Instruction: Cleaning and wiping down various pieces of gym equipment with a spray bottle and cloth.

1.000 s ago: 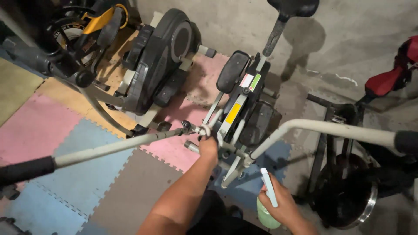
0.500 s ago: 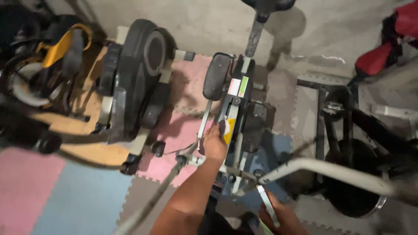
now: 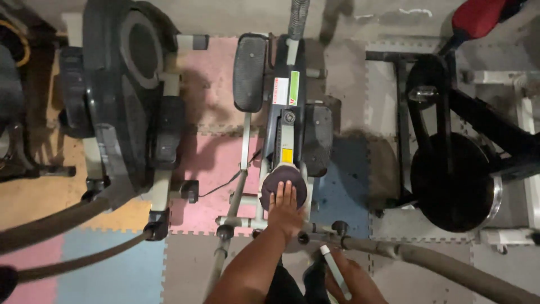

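Our left hand (image 3: 285, 209) presses flat on the elliptical's round knob (image 3: 284, 188) at 12 o'clock, steadying; right hand (image 3: 350, 277) grips a white bottle (image 3: 336, 271).

The floor is covered in interlocking foam mats (image 3: 349, 186) in pink, blue, grey and yellow-orange, with bare concrete (image 3: 236, 14) along the 12 o'clock edge. A dark elliptical trainer (image 3: 129, 107) stands on the mats at 10 o'clock, reaching over the pink and yellow squares. A second elliptical trainer (image 3: 284, 118) stands at the centre, across pink and blue squares. At 3 o'clock an exercise bike (image 3: 455, 180) with a large black flywheel rests on grey squares, its white feet toward 4 o'clock.
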